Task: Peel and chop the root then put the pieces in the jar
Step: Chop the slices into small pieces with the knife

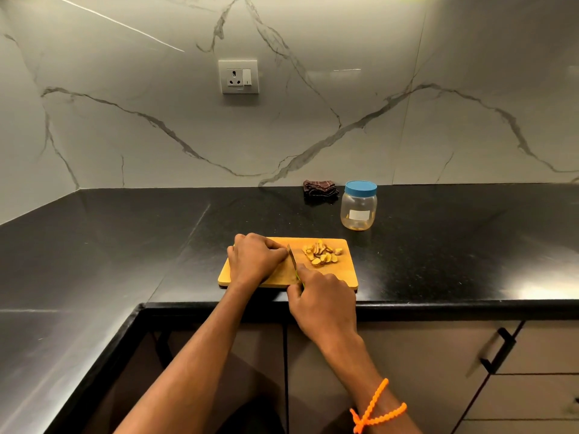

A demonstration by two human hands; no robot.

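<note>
Root pieces (pixel 322 254) lie in a small heap on the right half of the wooden chopping board (pixel 347 277), which sits at the front edge of the black table (pixel 125 245). The left hand (pixel 255 258) is curled down on the board just left of the knife blade (pixel 292 256) — whatever remains of the root is hidden under its fingers, so I cannot tell how much is left. The right hand (pixel 322 300) has its grip closed round the knife's handle, forefinger near the blade's base, edge down on the board beside the left knuckles. Chopping looks to be the step in hand and nearly through. The jar (pixel 358 206) stands behind the board to the right, well apart, blue lid (pixel 361 187) on — so next the knife must be set down, the lid unscrewed, and the slices gathered and carried over without scattering
</note>
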